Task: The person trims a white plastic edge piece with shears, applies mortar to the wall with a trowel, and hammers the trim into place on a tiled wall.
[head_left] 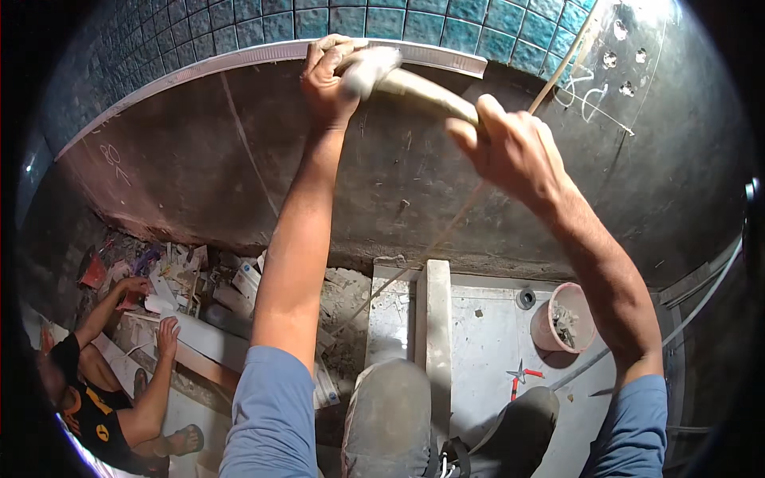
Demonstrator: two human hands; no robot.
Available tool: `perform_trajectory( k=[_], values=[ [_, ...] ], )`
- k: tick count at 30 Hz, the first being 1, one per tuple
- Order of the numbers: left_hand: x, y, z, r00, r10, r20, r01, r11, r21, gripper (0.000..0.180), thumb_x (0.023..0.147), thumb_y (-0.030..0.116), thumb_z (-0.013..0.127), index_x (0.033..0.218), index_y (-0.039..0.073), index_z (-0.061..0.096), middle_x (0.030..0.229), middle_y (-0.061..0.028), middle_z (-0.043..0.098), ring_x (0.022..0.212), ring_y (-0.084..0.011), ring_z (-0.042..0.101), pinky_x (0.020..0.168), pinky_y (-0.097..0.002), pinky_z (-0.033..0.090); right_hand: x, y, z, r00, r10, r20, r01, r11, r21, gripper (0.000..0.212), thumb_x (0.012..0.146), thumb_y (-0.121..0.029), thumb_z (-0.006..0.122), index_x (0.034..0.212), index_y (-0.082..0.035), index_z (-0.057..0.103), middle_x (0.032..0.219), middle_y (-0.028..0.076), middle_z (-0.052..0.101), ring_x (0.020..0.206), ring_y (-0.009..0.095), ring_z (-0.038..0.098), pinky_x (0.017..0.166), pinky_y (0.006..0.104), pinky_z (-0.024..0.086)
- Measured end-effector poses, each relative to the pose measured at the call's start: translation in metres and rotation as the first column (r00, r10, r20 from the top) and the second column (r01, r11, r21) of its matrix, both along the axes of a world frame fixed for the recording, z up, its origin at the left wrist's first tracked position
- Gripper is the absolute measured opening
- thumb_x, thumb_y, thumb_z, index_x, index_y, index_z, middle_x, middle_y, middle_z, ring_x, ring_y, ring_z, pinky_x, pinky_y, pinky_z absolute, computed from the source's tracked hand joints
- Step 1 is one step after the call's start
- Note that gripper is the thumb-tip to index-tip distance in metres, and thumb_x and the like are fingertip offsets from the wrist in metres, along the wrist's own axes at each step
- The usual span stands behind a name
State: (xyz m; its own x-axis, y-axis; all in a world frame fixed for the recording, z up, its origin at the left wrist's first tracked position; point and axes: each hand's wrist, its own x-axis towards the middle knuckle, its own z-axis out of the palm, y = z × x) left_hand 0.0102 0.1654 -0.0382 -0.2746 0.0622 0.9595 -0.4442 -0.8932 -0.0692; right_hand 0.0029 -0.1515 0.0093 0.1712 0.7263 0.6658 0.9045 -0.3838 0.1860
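Left hand point(327, 80) pinches white trim strip point(239, 57) at wall top, under teal tiles point(382, 20). Right hand point(510, 147) clenched on mallet point(398, 76) handle, head blurred, seemingly at the trim. Risk: a mistimed blow hits left fingers or cracks a tile

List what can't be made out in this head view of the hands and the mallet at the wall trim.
- Mallet head: motion-blurred, and partly covered by the left hand.
- Mallet handle end: wrapped inside the right hand.
- Contents of the pink bucket: too small to identify.
- Seated person at lower left: cut off by the picture's dark rim.
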Motion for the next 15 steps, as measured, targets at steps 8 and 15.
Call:
perform_trajectory(
  k=[8, 15],
  values=[
    [-0.012, -0.016, 0.000, 0.982, -0.122, -0.142, 0.105, 0.987, -0.123, 0.025, 0.079, 0.012, 0.087, 0.101, 0.008, 0.077, 0.106, -0.0039, 0.069, 0.098, -0.0205, 0.064, 0.092, -0.0324, 0.052, -0.026, -0.003, -0.010, 0.939, 0.328, 0.106, -0.335, 0.940, 0.061, 0.048, 0.099, -0.047, 0.065, 0.082, -0.004, 0.049, 0.049, 0.010, 0.052, 0.043, 0.030, 0.060, 0.041, 0.0409, 0.048],
    [-0.002, 0.000, -0.003, 0.997, 0.072, 0.002, -0.071, 0.996, -0.050, 0.017, 0.079, 0.001, 0.076, 0.094, 0.006, 0.073, 0.105, -0.0088, 0.072, 0.096, -0.0233, 0.070, 0.087, -0.0343, 0.055, -0.012, 0.006, -0.017, 0.991, 0.127, -0.043, -0.122, 0.988, 0.098, 0.045, 0.100, -0.043, 0.066, 0.082, -0.004, 0.049, 0.051, 0.013, 0.056, 0.045, 0.032, 0.063, 0.041, 0.0421, 0.049]
  ],
)
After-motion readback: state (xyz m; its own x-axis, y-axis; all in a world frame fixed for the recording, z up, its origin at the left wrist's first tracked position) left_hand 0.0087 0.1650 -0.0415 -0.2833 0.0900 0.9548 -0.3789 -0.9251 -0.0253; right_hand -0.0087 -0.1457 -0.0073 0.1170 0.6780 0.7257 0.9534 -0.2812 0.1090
